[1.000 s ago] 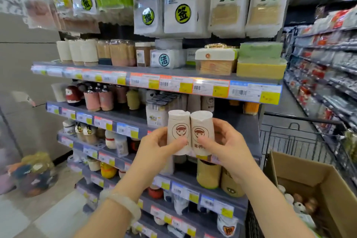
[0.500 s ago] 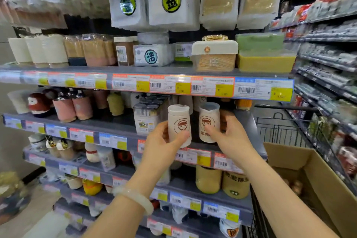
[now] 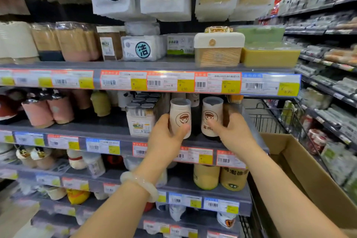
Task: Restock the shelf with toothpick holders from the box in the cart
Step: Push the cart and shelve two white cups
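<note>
holders now in over shelf [image 3: 108, 131] edge | left hand [image 3: 164, 141], right hand [image 3: 234, 135] fingers clamp one toothpick holder [image 3: 180, 116] each

Holder bases [image 3: 180, 121] [image 3: 209, 120] hidden behind hands [image 3: 164, 141] [image 3: 234, 135]. Price labels [image 3: 170, 82] blurred, unreadable. Box [image 3: 309, 179] cut off at right edge; contents out of view.

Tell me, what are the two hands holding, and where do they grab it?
Each hand grips one cream toothpick holder round its lower body: the left hand holds the left holder, the right hand holds the right holder.
</note>
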{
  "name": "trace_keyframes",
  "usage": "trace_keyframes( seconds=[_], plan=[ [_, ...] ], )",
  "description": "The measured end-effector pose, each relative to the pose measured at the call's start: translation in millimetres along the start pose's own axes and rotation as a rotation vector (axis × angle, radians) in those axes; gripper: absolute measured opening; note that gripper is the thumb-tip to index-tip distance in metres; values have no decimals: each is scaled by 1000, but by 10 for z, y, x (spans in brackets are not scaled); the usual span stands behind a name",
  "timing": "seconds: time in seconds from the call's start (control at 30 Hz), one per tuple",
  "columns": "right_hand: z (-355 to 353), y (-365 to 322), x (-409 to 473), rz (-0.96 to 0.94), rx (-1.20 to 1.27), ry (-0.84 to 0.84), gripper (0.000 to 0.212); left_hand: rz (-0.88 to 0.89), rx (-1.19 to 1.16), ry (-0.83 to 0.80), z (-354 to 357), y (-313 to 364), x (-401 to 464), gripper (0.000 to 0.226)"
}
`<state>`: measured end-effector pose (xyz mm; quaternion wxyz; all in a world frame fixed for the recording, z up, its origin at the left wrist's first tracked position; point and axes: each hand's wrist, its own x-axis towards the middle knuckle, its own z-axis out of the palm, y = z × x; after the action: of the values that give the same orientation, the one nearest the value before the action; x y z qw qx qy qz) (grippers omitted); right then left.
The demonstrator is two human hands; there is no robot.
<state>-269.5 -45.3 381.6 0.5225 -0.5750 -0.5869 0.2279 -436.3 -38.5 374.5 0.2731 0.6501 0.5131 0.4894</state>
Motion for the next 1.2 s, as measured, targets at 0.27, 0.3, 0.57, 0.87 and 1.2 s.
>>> trace_keyframes(
  seconds=[0.27, 0.3, 0.57, 0.87, 1.2],
  plan=[
    [33, 3, 15, 17, -119, -61, 43, 29, -110, -40, -80, -79, -37, 34],
    [23, 9, 24, 27, -131, -63, 45, 36, -104, -45, -91, -83, -39, 35],
    [-76, 13, 43, 80, -216, -105, 50, 18, 78, -85, -45, -22, 87, 28],
    [-68, 46, 83, 101, -265, -93, 59, -59, 307, -111, 40, -6, 178, 41],
    [111, 125, 565, 44, -405, -149, 65, -19, 430, -18, 137, -60, 136, 36]
  ],
)
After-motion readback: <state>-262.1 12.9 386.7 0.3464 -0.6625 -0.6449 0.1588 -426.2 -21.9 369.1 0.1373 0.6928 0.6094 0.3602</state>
